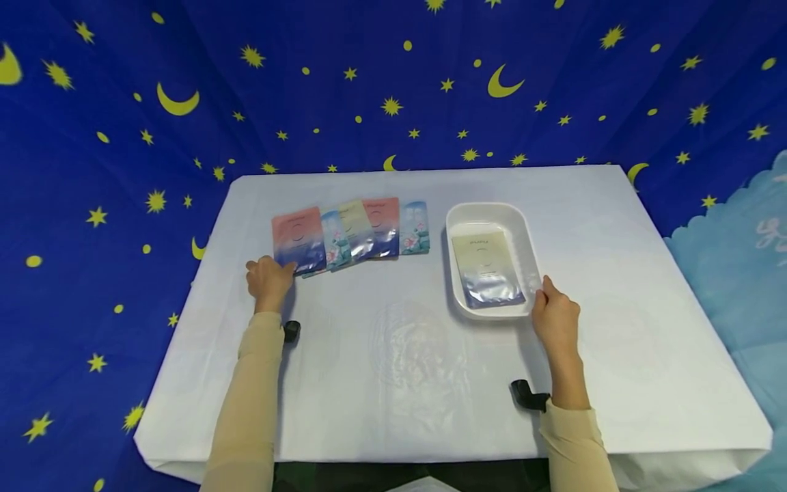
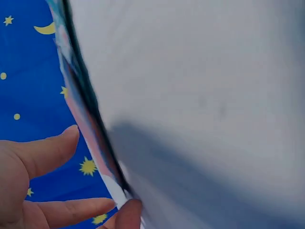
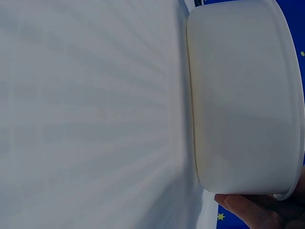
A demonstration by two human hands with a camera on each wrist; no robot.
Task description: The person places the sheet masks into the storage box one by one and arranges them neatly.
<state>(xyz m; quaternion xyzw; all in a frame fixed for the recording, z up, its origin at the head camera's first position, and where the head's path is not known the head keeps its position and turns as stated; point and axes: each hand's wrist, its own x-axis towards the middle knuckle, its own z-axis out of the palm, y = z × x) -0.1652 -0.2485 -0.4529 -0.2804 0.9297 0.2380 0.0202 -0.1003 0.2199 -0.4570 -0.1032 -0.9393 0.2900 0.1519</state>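
A fanned row of overlapping sheet mask packets lies at the table's left. The leftmost is a pink-and-blue packet (image 1: pixel 298 236); my left hand (image 1: pixel 269 280) is at its near-left corner. In the left wrist view the thumb stands apart from the packets' edge, and other fingertips (image 2: pixel 129 213) are at the pink packet's corner. On the right is a white tray (image 1: pixel 530 246) holding a cream-and-blue packet (image 1: pixel 486 266). My right hand (image 1: pixel 556 318) grips its near-right rim; in the right wrist view, fingers (image 3: pixel 248 210) sit under the rim beside the tray's wall.
The row also includes a floral light-blue packet (image 1: pixel 414 225), a cream packet (image 1: pixel 356 225) and a second pink-and-blue packet (image 1: pixel 384 225). All lie on a white-covered table (image 1: pixel 418 383). A dark-blue star-and-moon cloth (image 1: pixel 344 116) hangs behind the far edge.
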